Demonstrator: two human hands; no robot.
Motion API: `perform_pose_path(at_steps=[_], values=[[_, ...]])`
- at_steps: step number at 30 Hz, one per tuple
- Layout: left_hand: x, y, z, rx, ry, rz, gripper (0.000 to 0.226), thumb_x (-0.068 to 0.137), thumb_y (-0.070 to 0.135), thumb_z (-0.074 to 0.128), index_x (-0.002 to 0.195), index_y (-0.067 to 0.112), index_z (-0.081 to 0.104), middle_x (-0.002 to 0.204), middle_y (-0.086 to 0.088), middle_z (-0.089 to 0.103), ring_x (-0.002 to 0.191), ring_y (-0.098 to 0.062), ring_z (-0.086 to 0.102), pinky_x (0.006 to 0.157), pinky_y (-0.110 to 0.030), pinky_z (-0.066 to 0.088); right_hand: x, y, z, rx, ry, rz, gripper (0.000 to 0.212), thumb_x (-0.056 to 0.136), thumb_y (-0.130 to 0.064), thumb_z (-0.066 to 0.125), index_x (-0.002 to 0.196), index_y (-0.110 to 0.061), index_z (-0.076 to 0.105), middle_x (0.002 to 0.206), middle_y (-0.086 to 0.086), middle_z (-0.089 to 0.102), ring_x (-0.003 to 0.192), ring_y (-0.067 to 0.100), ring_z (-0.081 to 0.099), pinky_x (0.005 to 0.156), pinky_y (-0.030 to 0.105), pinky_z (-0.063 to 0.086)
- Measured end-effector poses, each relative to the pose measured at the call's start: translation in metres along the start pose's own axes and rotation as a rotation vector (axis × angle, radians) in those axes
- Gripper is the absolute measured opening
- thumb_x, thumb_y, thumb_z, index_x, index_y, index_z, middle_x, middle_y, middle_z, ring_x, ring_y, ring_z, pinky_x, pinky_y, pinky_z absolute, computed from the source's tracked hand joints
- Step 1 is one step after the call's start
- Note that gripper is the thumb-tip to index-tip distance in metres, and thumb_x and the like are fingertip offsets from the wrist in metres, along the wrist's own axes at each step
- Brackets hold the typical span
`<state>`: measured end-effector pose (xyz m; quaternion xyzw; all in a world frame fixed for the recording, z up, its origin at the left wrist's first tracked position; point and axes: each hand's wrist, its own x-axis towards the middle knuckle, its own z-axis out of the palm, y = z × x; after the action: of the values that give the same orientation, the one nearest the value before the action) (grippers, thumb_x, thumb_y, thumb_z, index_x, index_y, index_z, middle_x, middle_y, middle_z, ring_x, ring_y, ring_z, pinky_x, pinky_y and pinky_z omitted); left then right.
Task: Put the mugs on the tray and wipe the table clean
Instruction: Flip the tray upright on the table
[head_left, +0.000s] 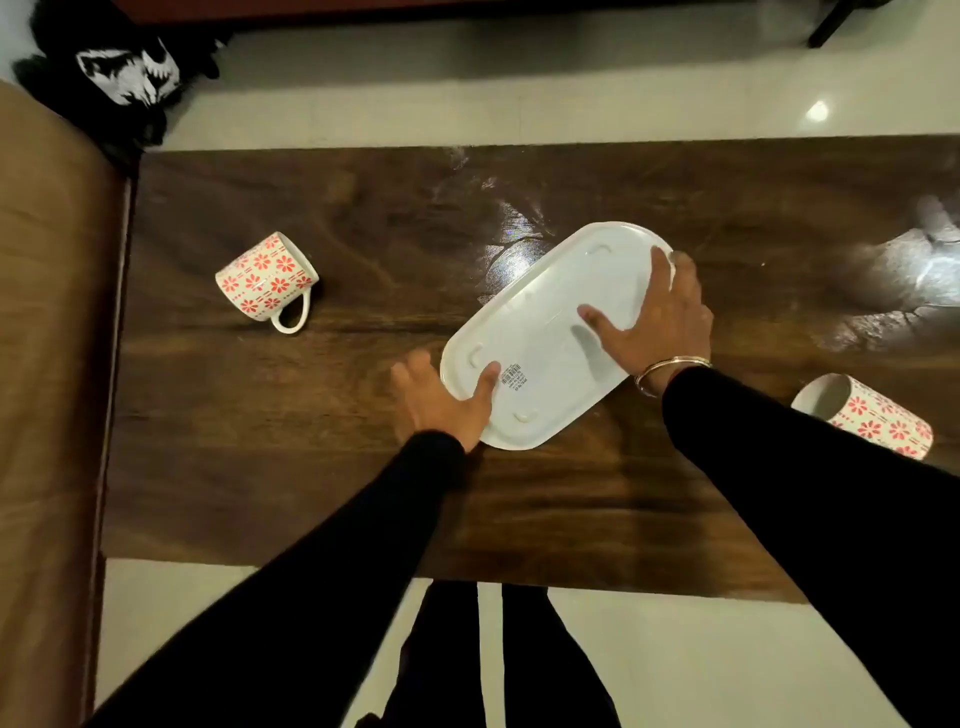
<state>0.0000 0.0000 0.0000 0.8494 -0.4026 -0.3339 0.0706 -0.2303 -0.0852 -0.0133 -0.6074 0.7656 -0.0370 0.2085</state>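
A white oval tray (540, 332) is upside down over the middle of the dark wooden table (311, 493), its barcode sticker and small feet facing up. My left hand (441, 402) grips its near-left end, thumb on the underside. My right hand (657, 317) holds its far-right end, fingers over the rim. One white mug with red flowers (265, 278) lies on its side at the left. A second matching mug (867, 415) lies on its side at the right, partly behind my right sleeve.
A wet, shiny smear (519, 244) spreads across the table's far middle and right. A tan cushioned seat (47, 364) borders the table on the left. A black and white cloth (119, 73) lies on the floor at the far left. Pale floor tiles surround the table.
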Motion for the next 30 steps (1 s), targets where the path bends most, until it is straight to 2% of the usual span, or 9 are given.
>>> perform_pose_path(at_steps=[5,10,14,16,18,20,24,26,30], values=[[-0.021,0.005,0.037,-0.227,-0.026,-0.333,0.090,0.080,0.072,0.066,0.142,0.012,0.043,0.139,-0.007,0.041,0.127,-0.030,0.053,0.102,-0.044,0.051,0.038,0.004,0.011,0.205,-0.043,0.289,0.111,0.075,-0.082,0.066,0.158,-0.018,0.029,0.163,0.009,0.033,0.150,0.034,0.032,0.114,0.060,0.038],[0.004,0.032,0.034,-0.513,0.025,-0.741,0.114,0.063,0.098,0.045,0.138,0.012,0.049,0.139,-0.011,0.042,0.127,-0.036,0.049,0.107,-0.052,0.047,0.058,-0.006,0.018,0.388,-0.026,0.486,0.111,0.072,-0.091,0.057,0.152,-0.016,0.043,0.156,0.009,0.038,0.143,0.032,0.040,0.115,0.051,0.040],[0.011,0.032,0.006,-1.234,0.293,-0.513,0.072,0.091,0.076,0.046,0.117,0.011,0.063,0.111,0.000,0.066,0.101,-0.019,0.071,0.076,-0.027,0.061,0.045,-0.017,-0.009,1.209,0.192,0.619,0.083,0.078,-0.091,0.050,0.108,-0.017,0.072,0.123,0.006,0.068,0.103,0.022,0.069,0.096,0.034,0.056],[0.014,0.021,-0.017,-1.509,0.269,-0.350,0.043,0.100,0.062,0.043,0.093,0.023,0.061,0.098,0.007,0.065,0.096,-0.010,0.067,0.091,-0.025,0.056,0.021,-0.012,-0.027,1.664,0.240,0.601,0.061,0.097,-0.072,0.047,0.083,-0.016,0.068,0.090,0.004,0.076,0.085,0.019,0.075,0.081,0.031,0.061],[0.018,0.004,-0.030,-1.578,0.157,-0.273,0.034,0.095,0.052,0.060,0.079,0.021,0.060,0.103,0.001,0.068,0.103,-0.018,0.066,0.103,-0.041,0.052,0.000,0.004,-0.033,1.828,0.160,0.562,0.053,0.108,-0.041,0.045,0.063,-0.017,0.058,0.071,0.001,0.068,0.079,0.017,0.074,0.072,0.028,0.060],[0.031,-0.018,-0.034,-1.488,0.095,-0.280,0.006,0.094,0.020,0.069,0.092,0.015,0.068,0.114,-0.005,0.076,0.105,-0.021,0.071,0.096,-0.043,0.058,-0.016,0.020,-0.023,1.783,0.017,0.501,0.041,0.104,-0.009,0.040,0.072,-0.016,0.065,0.082,-0.003,0.076,0.093,0.016,0.076,0.080,0.033,0.063],[0.050,-0.051,-0.037,-1.213,0.047,-0.241,0.055,0.092,-0.011,0.063,0.142,0.011,0.054,0.123,-0.002,0.072,0.112,-0.016,0.072,0.088,-0.032,0.062,-0.025,0.049,0.017,1.431,-0.133,0.441,0.047,0.097,0.006,0.054,0.140,-0.012,0.060,0.128,0.005,0.073,0.112,0.021,0.072,0.087,0.035,0.064],[0.057,-0.062,-0.031,-1.116,0.043,-0.217,0.060,0.091,-0.010,0.065,0.147,0.010,0.051,0.131,-0.006,0.069,0.115,-0.015,0.071,0.090,-0.031,0.062,-0.025,0.055,0.036,1.277,-0.093,0.377,0.042,0.097,0.000,0.064,0.138,-0.010,0.063,0.124,0.013,0.074,0.101,0.018,0.074,0.088,0.038,0.063],[0.067,-0.072,-0.016,-1.027,0.085,-0.175,0.055,0.089,-0.010,0.069,0.140,0.007,0.059,0.136,-0.011,0.067,0.118,-0.012,0.069,0.094,-0.026,0.059,-0.017,0.054,0.057,1.125,0.013,0.290,0.038,0.095,0.000,0.069,0.133,-0.003,0.066,0.093,-0.015,0.079,0.085,0.000,0.073,0.077,0.021,0.062]])
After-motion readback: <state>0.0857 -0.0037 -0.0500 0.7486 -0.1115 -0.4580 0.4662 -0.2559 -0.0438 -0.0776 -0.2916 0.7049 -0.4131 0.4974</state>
